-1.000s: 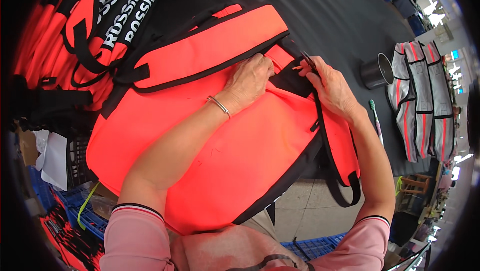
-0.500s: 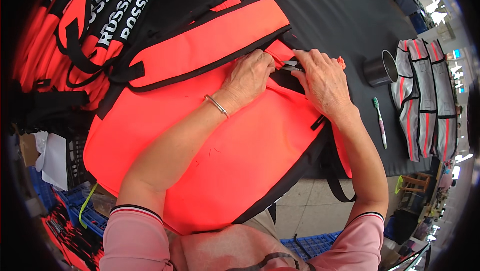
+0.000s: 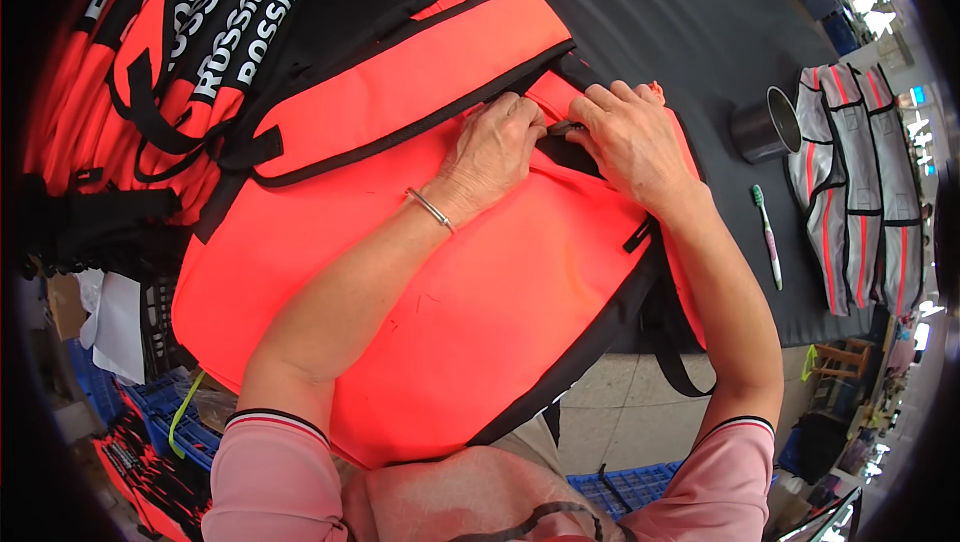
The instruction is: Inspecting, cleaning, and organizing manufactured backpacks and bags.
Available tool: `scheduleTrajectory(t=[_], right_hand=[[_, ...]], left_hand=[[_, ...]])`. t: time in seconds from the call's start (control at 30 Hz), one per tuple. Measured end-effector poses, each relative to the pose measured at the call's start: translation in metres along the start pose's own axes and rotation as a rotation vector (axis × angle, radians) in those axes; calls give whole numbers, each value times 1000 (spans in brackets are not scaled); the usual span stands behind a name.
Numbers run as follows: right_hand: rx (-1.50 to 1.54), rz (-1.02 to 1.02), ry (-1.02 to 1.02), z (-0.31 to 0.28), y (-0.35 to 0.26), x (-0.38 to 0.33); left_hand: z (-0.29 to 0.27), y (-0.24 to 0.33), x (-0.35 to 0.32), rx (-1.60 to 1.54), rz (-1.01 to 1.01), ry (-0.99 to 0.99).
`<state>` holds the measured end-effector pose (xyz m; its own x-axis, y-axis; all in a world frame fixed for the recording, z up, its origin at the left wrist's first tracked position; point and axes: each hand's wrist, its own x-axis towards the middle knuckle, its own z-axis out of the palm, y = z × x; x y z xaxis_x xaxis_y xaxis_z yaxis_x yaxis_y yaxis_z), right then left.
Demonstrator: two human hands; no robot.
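A bright orange-red backpack [image 3: 440, 342] with black trim lies across the black-covered table, its padded shoulder strap [image 3: 420, 77] on the far side. My left hand [image 3: 490, 147], a metal bangle at the wrist, is closed in a pinch on the bag's fabric near the strap's right end. Close beside it, my right hand [image 3: 630, 142] curls around small thread snips [image 3: 565, 128]. Only a little of the snips shows between the two hands; the rest is hidden by my fingers. A dark opening in the bag shows just below them.
At the far left is a pile of similar orange-and-black bags [image 3: 190, 62]. To the right stand a dark cup [image 3: 765, 127], a toothbrush [image 3: 767, 237] and grey panels with orange stripes [image 3: 855, 192]. Blue crates [image 3: 630, 487] sit below the table edge.
My right hand has shifted slightly left and up, nearer my left hand. The snips' blades, plainly visible before, are now mostly covered. The view has shifted a little.
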<state>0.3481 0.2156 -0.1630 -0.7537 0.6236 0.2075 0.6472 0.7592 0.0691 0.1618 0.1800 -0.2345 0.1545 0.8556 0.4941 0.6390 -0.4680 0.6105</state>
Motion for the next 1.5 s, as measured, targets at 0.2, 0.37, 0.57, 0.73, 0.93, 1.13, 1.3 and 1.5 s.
scheduleTrajectory(t=[0.2,0.37,0.57,0.73,0.93,1.13,1.3,1.5], right_hand=[[4,20,-6,2,3,1],[-31,-5,2,0,-1,3],[819,490,206,-19,9,-13],[546,547,245,-26,25,-34],[569,571,250,-8,30,-33],[517,555,238,1,38,-27],[578,592,179,5,42,-25],[606,606,169,8,45,-26]], left_hand=[[1,-2,-3,3,11,4],[-1,0,2,31,37,2],[-43,41,-42,-109,417,-116],[-61,71,-51,-17,373,-355],[-68,-26,63,895,511,-313],[-58,-73,86,1619,806,-434],[-60,-44,95,444,47,-578],[-65,-35,91,291,-144,-599]])
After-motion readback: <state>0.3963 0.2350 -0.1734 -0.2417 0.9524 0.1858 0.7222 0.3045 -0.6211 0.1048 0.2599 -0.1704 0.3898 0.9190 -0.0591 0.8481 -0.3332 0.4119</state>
